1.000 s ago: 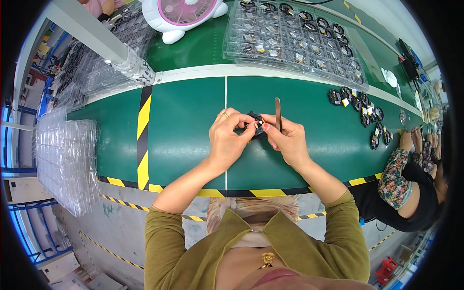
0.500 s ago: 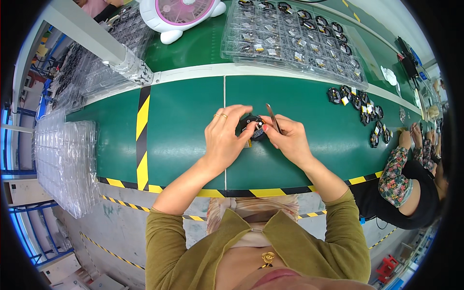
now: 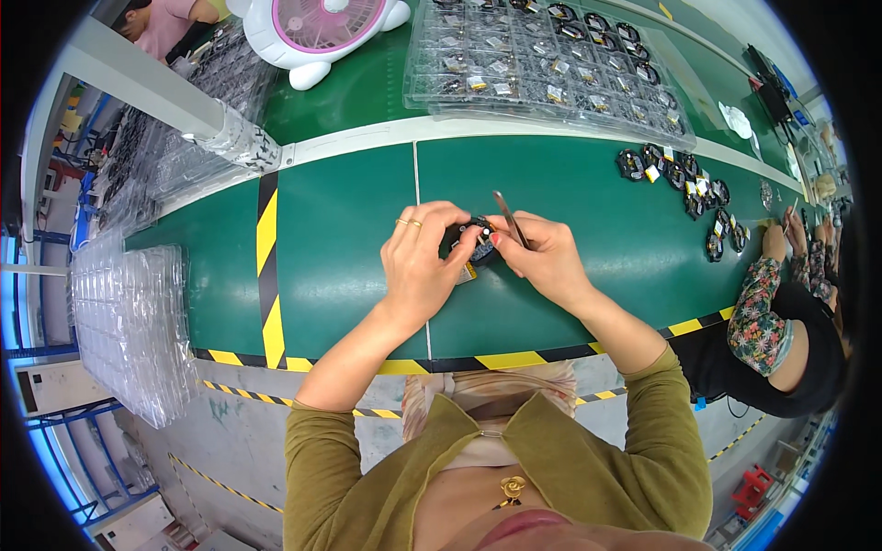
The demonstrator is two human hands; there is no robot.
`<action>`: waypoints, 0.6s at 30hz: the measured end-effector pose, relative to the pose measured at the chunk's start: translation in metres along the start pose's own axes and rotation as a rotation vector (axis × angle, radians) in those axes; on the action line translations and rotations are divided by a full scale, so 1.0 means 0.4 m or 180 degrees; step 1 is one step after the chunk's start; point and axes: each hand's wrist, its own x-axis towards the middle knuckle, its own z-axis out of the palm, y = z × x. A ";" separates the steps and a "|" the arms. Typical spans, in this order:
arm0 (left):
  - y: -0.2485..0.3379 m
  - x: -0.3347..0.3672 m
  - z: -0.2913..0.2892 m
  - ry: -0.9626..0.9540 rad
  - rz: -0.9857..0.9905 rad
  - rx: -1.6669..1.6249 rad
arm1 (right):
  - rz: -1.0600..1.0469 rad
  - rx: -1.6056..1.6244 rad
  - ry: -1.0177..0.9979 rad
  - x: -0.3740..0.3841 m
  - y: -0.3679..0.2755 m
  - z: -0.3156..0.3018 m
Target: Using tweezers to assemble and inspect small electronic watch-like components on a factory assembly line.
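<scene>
With left hand [image 3: 424, 262] closed, pinches the left side of a black round part [image 3: 483, 253] between thumb and fingers, with the part at two o'clock from the palm. With right hand [image 3: 549, 259] curled shut, grips a slim metal tool [image 3: 511, 219], like tweezers, slanting toward eleven o'clock, while setting thumb and index tips against the same part, at ten o'clock from that hand. Leaves a small white spot visible between the fingertips and a yellow piece [image 3: 467, 274] showing at seven o'clock of the part. Works over a green tabletop [image 3: 349, 239]; cannot tell whether resting the part on it. Has striped tape [image 3: 514, 361] along the near edge at six o'clock and across the surface at nine. Farther out, has a loose cluster of similar black parts [image 3: 692, 202] at two o'clock, a co-worker's flowered sleeve [image 3: 759, 303] at four, and stacked clear trays [image 3: 129, 331] at eight. Beyond a pale rail [image 3: 358, 147], faces a filled compartment tray [image 3: 570, 116] at one o'clock and a white-and-pink fan [image 3: 326, 23] at eleven.
</scene>
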 end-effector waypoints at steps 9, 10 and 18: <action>-0.033 0.008 -0.007 -0.1013 -0.3172 -0.3223 | -0.1950 -0.1952 0.0498 0.017 -0.010 -0.013; -0.031 0.008 -0.007 -0.1010 -0.3173 -0.3223 | -0.2276 -0.1904 0.0370 0.017 0.001 -0.006; -0.019 0.016 -0.015 -0.1311 -0.3276 -0.3958 | -0.2550 -0.2300 0.0388 0.017 0.011 -0.003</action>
